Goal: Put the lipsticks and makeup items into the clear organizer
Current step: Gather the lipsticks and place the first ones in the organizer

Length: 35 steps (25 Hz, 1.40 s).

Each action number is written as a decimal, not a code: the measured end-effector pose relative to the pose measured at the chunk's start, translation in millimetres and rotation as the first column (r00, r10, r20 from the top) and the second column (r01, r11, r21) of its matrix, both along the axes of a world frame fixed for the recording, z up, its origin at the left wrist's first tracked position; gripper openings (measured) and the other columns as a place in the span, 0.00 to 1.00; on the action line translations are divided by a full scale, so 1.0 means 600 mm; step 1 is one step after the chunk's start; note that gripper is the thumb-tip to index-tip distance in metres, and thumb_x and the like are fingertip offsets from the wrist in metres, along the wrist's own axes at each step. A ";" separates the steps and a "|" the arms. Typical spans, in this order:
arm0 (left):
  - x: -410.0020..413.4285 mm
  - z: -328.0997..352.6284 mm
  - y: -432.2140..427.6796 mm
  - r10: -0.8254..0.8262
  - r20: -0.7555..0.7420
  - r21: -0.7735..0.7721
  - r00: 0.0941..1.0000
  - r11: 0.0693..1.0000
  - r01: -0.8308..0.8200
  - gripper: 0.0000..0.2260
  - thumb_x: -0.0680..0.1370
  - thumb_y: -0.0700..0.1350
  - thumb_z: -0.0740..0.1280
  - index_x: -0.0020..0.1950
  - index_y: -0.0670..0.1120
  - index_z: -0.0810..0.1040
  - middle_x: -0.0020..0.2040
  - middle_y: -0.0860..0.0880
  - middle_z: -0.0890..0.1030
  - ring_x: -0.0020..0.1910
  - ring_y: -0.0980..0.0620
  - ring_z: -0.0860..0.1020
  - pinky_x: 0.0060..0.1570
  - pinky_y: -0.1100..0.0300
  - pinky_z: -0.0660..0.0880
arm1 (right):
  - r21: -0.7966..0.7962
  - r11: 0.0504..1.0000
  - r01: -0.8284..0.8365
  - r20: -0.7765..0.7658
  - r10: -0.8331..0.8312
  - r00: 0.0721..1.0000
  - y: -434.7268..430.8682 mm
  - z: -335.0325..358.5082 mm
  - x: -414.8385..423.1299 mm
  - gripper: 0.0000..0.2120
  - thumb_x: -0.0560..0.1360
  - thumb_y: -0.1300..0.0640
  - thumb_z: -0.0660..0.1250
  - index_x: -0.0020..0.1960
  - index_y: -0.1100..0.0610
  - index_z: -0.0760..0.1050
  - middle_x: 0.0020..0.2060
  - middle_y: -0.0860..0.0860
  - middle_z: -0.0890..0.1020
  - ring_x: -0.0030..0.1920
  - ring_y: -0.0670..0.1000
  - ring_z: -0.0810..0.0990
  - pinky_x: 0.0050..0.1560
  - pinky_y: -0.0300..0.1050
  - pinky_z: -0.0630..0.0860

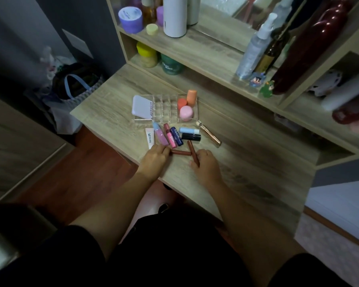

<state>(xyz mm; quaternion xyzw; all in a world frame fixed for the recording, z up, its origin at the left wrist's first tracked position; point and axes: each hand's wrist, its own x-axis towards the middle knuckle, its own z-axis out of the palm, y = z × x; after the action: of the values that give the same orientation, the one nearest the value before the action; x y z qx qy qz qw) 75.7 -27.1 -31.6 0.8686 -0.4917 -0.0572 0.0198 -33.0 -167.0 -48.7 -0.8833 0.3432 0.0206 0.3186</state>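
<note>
The clear organizer stands on the wooden desk. A lilac compact lies in its left section; orange, coral and pink items fill its right section. Several lip products lie in front: a white tube, a pink tube, a dark blue stick, a black stick, a light blue stick and a gold wand. My left hand touches one brown lipstick. My right hand holds another brown lipstick.
The desk's shelf unit behind carries jars, a white bottle, pump bottles and small figurines. A bag sits on the floor at the left. My knees are below the desk's front edge.
</note>
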 end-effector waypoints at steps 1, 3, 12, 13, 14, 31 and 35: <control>0.003 0.005 0.001 0.006 -0.016 -0.003 1.000 1.000 -0.006 0.11 0.65 0.30 0.72 0.46 0.35 0.81 0.38 0.36 0.82 0.35 0.38 0.81 0.35 0.51 0.82 | 0.003 1.000 0.009 0.018 -0.009 1.000 -0.002 -0.002 0.001 0.10 0.73 0.56 0.67 0.53 0.59 0.75 0.49 0.55 0.77 0.48 0.53 0.76 0.44 0.41 0.70; 0.004 0.005 0.001 0.007 0.033 -0.021 0.999 1.000 -0.006 0.09 0.65 0.31 0.69 0.44 0.36 0.81 0.36 0.38 0.82 0.34 0.39 0.81 0.31 0.52 0.81 | 0.006 1.000 -0.002 0.025 0.002 1.000 -0.005 -0.001 -0.001 0.09 0.74 0.57 0.66 0.52 0.59 0.76 0.48 0.55 0.78 0.47 0.53 0.77 0.43 0.40 0.68; -0.024 0.032 0.006 0.074 0.201 -0.048 0.977 0.997 -0.066 0.07 0.62 0.39 0.76 0.33 0.43 0.79 0.28 0.45 0.81 0.29 0.45 0.79 0.26 0.59 0.74 | 0.215 0.976 -0.014 0.109 -0.010 0.994 -0.054 0.009 -0.004 0.09 0.72 0.62 0.68 0.52 0.58 0.78 0.45 0.54 0.83 0.44 0.53 0.81 0.50 0.49 0.79; -0.024 0.037 0.009 0.094 0.172 -0.102 0.981 0.992 -0.077 0.08 0.61 0.38 0.77 0.34 0.42 0.79 0.29 0.43 0.81 0.29 0.44 0.79 0.26 0.58 0.75 | 0.255 0.966 -0.033 0.154 -0.007 0.988 -0.059 0.012 0.002 0.11 0.72 0.63 0.68 0.54 0.58 0.77 0.44 0.53 0.83 0.43 0.51 0.81 0.50 0.50 0.80; -0.022 0.041 0.012 0.090 0.108 -0.179 0.990 0.981 -0.070 0.09 0.62 0.36 0.77 0.37 0.40 0.80 0.31 0.41 0.81 0.29 0.43 0.79 0.26 0.57 0.76 | 0.290 0.955 -0.064 0.207 0.003 0.978 -0.063 0.017 0.008 0.14 0.72 0.63 0.68 0.57 0.58 0.76 0.43 0.51 0.82 0.40 0.49 0.81 0.49 0.49 0.81; 0.198 0.165 -0.057 0.365 -0.216 -0.522 0.906 0.741 -0.423 0.12 0.76 0.39 0.67 0.58 0.38 0.79 0.52 0.39 0.83 0.50 0.43 0.81 0.52 0.58 0.74 | 0.409 0.901 -0.142 0.442 -0.060 0.895 -0.130 0.141 0.260 0.12 0.74 0.62 0.67 0.57 0.56 0.74 0.36 0.36 0.75 0.37 0.34 0.78 0.35 0.30 0.74; 0.240 0.163 -0.078 0.330 -0.169 -0.435 0.929 0.821 -0.371 0.12 0.76 0.38 0.66 0.59 0.37 0.78 0.54 0.38 0.83 0.53 0.41 0.80 0.56 0.53 0.74 | 0.356 0.916 -0.184 0.401 0.028 0.916 -0.121 0.134 0.300 0.07 0.75 0.57 0.66 0.52 0.50 0.76 0.43 0.44 0.83 0.46 0.47 0.83 0.46 0.49 0.80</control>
<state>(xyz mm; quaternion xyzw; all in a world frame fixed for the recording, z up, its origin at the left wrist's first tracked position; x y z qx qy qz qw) 220.0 -73.7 66.4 0.9113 -0.3215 0.0278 0.2559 147.0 -239.8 32.0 -0.8072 0.2130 -0.0696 0.5461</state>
